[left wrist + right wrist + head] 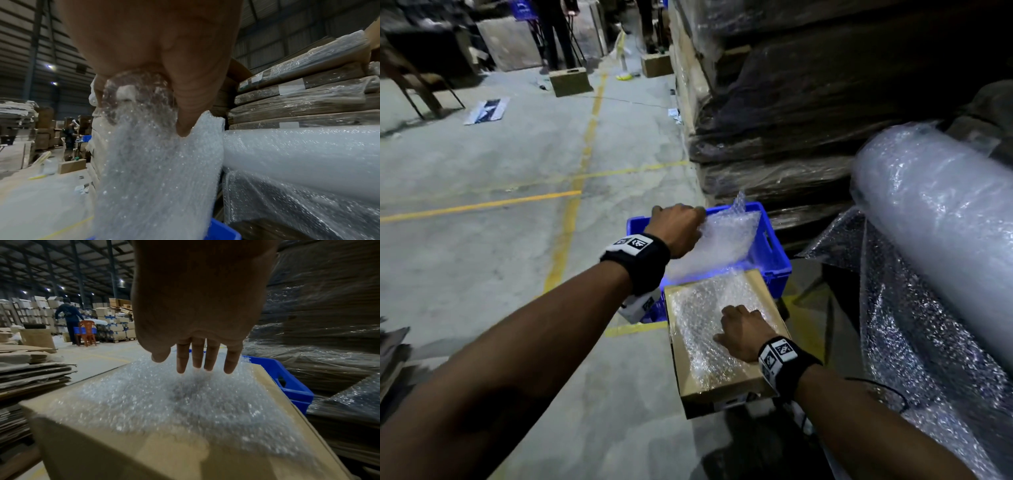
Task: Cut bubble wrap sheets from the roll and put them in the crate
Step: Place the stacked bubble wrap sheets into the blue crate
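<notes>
My left hand (pixel 681 228) grips a cut bubble wrap sheet (pixel 717 245) by one edge and holds it over the blue crate (pixel 774 246); in the left wrist view thumb and fingers (pixel 185 113) pinch the sheet (pixel 156 170), which hangs down toward the crate (pixel 222 233). My right hand (pixel 744 330) lies with straight fingers (pixel 207 358) on another bubble wrap sheet (pixel 705 325) (pixel 174 397), which is spread on a cardboard box (pixel 726 394) (pixel 123 451). The big bubble wrap roll (pixel 935 219) (pixel 298 149) lies at the right, its loose end draped down.
Plastic-wrapped stacks of flat cardboard (pixel 808 102) rise behind the crate. Flattened cartons (pixel 30 374) lie left of the box. The concrete floor (pixel 500 205) with yellow lines spreads left. People (pixel 68 321) work far off among boxes and an orange chair (pixel 86 332).
</notes>
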`<state>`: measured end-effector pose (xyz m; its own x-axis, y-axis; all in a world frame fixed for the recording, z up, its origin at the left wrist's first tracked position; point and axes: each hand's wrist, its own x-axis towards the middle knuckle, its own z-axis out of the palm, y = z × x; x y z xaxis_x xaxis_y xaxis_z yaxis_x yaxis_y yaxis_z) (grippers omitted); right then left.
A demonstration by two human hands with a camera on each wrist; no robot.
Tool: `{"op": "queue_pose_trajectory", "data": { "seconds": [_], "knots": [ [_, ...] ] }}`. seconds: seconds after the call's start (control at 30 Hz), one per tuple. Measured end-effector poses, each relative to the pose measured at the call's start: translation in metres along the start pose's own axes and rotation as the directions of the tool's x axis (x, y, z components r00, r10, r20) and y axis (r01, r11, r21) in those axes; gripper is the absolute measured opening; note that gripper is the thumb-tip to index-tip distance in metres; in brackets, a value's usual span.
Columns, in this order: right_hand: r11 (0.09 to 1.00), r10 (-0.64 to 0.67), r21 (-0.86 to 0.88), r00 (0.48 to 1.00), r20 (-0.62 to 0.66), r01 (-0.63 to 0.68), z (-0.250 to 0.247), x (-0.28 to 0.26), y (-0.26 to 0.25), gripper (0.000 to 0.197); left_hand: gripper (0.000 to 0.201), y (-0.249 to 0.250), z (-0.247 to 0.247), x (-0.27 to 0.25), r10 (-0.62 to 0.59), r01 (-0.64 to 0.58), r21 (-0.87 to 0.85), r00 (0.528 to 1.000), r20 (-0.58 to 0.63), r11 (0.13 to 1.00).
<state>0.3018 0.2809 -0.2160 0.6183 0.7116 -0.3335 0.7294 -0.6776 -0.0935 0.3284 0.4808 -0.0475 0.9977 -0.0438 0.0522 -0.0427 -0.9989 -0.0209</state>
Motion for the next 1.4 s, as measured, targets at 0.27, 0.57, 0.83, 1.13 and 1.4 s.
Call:
{"op": "queue_pose_trajectory", "data": {
  "seconds": [0.27,0.57,0.83,1.13,1.4],
  "knots": [
    [0.999,0.043,0.029,0.998,0.038,-0.044,-0.008,0.02,0.002,0.059,0.026,-0.032,-0.049,0.018,-0.01,0.015,0.063,0.996,-0.091,0.998],
    [0.99,0.037,0.141,0.995,-0.095,-0.023,-0.025,0.027,0.019,0.043,0.021,-0.041,-0.068,0.012,0.036,-0.034,0.05,0.999,-0.04,0.998],
    [0.508,0.309,0.837,0.864,-0.398,0.203,-0.093,0.012,0.074,0.125,0.02,-0.037,-0.071,-0.001,0.138,-0.11,-0.153,0.973,0.184,0.982],
    [0.33,0.057,0.866,0.908,-0.415,0.375,-0.143,-0.012,0.057,0.105,0.02,-0.022,-0.102,-0.017,0.267,-0.224,-0.201,0.938,0.222,0.954],
    [0.198,0.218,0.881,0.857,-0.467,0.43,-0.152,-0.035,0.037,0.032,0.079,-0.03,-0.103,-0.038,0.281,-0.294,-0.11,0.952,-0.121,0.95]
  ]
}}
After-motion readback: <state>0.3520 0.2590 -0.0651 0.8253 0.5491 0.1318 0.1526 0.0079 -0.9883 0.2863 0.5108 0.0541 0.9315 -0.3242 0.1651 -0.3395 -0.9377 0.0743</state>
